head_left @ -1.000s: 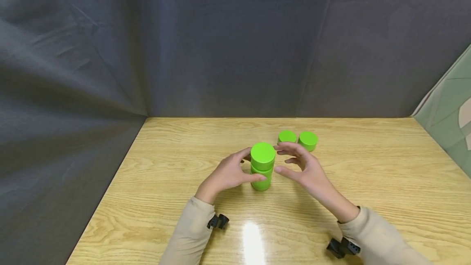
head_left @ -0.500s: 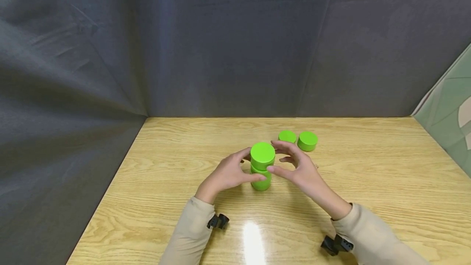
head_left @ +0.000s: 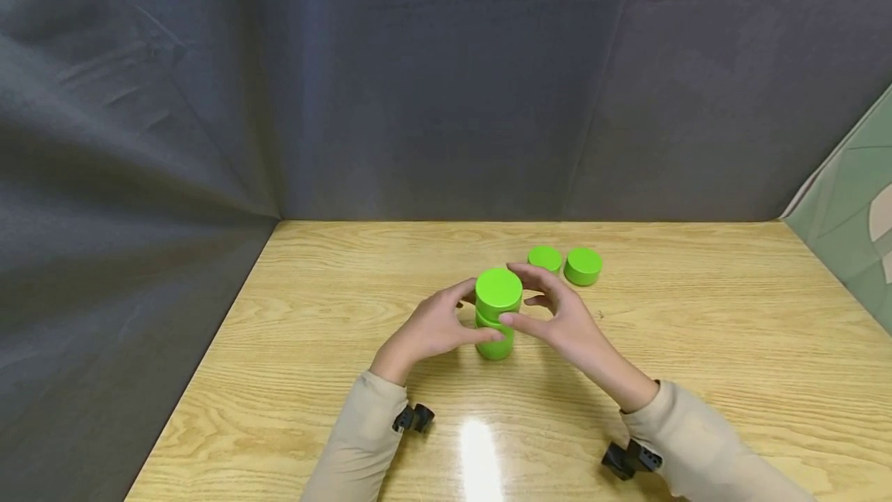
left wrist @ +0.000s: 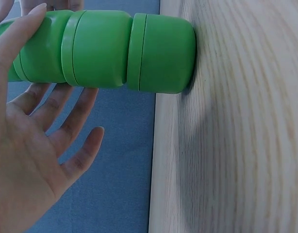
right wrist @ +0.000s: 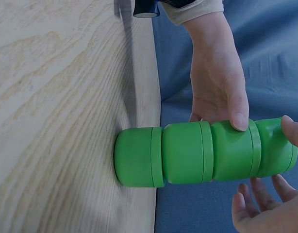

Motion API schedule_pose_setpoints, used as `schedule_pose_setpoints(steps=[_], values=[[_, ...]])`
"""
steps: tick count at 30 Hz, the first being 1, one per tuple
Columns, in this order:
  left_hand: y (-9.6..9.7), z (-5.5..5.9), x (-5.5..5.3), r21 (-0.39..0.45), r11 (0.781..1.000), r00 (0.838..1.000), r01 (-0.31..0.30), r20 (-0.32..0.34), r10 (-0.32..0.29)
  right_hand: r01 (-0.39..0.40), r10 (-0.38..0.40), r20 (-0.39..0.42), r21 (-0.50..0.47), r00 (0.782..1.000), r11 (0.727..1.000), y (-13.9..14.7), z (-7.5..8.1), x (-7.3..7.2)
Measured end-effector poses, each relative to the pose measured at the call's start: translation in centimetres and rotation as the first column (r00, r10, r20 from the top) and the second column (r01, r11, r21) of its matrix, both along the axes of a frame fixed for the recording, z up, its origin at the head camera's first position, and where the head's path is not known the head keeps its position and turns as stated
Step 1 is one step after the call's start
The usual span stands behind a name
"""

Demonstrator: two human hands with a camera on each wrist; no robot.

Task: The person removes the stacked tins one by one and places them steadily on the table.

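Stack (right wrist: 206,151) of four short green cylinders stands on end on the wood-grain table (head_left: 279,409), in front of the person and between both hands. Colour: bright lime in the head view, deeper green in the wrist views. Surface smooth, opaque, faintly glossy; lower edges rounded; each piece carries a slightly raised band near its upper rim, marked off by a thin seam. Flat, round top. Left hand (head_left: 430,328): grip holds the third piece up, thumb on the near side, little finger free. Right hand (head_left: 567,320): grip holds the top piece between thumb and fingers. Left loose cylinder (head_left: 545,257) and right loose cylinder (head_left: 583,266), both green, sit behind, side by side.
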State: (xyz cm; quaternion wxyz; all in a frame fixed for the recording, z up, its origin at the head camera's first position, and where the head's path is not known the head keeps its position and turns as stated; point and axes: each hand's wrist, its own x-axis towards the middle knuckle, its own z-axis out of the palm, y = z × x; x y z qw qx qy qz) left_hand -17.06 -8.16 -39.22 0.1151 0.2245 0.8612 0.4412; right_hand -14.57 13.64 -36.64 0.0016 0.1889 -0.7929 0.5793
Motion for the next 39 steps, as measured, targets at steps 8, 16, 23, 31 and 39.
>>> schedule_pose_setpoints(steps=[8,16,23,31,39], values=[[0.00,0.02,0.01,0.005,1.000,1.000,0.000,0.002,0.000,-0.002,0.002,0.006,-0.010,1.000,1.000,-0.22,0.12,-0.20],[0.03,0.02,0.06,0.007,1.000,1.000,0.000,0.003,0.000,-0.009,0.009,0.015,-0.004,1.000,1.000,-0.44,0.08,-0.28],[0.06,0.06,0.07,0.002,1.000,1.000,0.000,0.002,0.000,-0.008,0.008,0.004,0.008,1.000,1.000,-0.48,0.13,-0.31],[0.03,0.09,0.09,-0.002,1.000,1.000,0.000,-0.006,0.000,-0.013,0.013,0.011,-0.003,1.000,1.000,-0.63,0.10,-0.24],[0.06,-0.03,0.04,-0.004,1.000,1.000,-0.003,-0.004,0.003,-0.005,0.005,0.014,-0.007,1.000,1.000,-0.61,0.22,0.00]])
